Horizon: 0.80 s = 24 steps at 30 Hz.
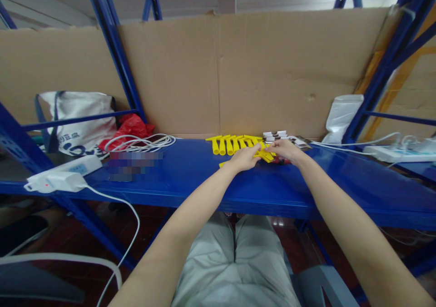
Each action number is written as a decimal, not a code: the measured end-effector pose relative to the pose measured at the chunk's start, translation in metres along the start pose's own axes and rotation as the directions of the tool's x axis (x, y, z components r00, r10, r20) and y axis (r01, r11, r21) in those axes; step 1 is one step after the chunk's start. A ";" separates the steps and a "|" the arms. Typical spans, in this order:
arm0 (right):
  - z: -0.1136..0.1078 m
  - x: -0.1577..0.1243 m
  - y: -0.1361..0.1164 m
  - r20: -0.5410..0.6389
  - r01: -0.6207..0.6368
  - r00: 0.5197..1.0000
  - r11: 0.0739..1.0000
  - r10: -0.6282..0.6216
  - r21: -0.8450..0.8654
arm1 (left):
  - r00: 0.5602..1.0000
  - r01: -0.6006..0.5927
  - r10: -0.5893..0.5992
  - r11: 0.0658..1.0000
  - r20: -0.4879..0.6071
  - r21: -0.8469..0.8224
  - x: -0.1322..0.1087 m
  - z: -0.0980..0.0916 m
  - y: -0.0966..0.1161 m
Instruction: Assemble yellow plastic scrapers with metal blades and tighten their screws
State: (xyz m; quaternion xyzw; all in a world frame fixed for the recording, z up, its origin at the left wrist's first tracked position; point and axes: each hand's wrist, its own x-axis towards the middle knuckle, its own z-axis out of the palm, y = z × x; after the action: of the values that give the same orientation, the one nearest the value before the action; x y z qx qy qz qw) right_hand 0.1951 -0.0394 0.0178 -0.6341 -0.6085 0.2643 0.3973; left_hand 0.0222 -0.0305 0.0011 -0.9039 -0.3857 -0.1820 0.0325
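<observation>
Grey-trousered knees sit under the blue shelf, and both forearms reach to 12 o'clock. The left hand and right hand meet over one yellow piece, fingers closed narrow on it, its long axis running roughly 10 to 4 o'clock between them. The yellow row lies just beyond at 11 o'clock, nearer the left hand.

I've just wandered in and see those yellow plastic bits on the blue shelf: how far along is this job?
A row of yellow T-shaped plastic pieces already lies lined up on the blue metal shelf. In hand now: the left hand and right hand meet over another yellow piece at the row's right end. A small stack of white cards sits behind, untouched. How many pieces remain can't be told.
</observation>
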 end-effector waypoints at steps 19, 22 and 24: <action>0.001 -0.001 0.000 -0.053 0.043 0.998 0.998 -0.040 0.051 | 0.999 0.010 -0.009 1.000 -0.042 0.005 0.000 -0.001 0.001; -0.002 0.003 0.005 -0.053 0.045 0.998 0.998 -0.042 0.043 | 0.999 0.011 -0.010 1.000 -0.049 0.015 0.001 -0.001 0.001; -0.005 0.007 0.009 -0.052 0.052 0.997 0.998 -0.051 0.022 | 0.998 0.010 -0.009 1.000 -0.054 0.022 0.001 -0.001 0.001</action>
State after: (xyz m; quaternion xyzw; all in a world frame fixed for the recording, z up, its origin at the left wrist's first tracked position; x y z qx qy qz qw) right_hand 0.2047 -0.0333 0.0140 -0.6201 -0.6110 0.2446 0.4270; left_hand 0.0233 -0.0309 0.0024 -0.8964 -0.3908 -0.2025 0.0520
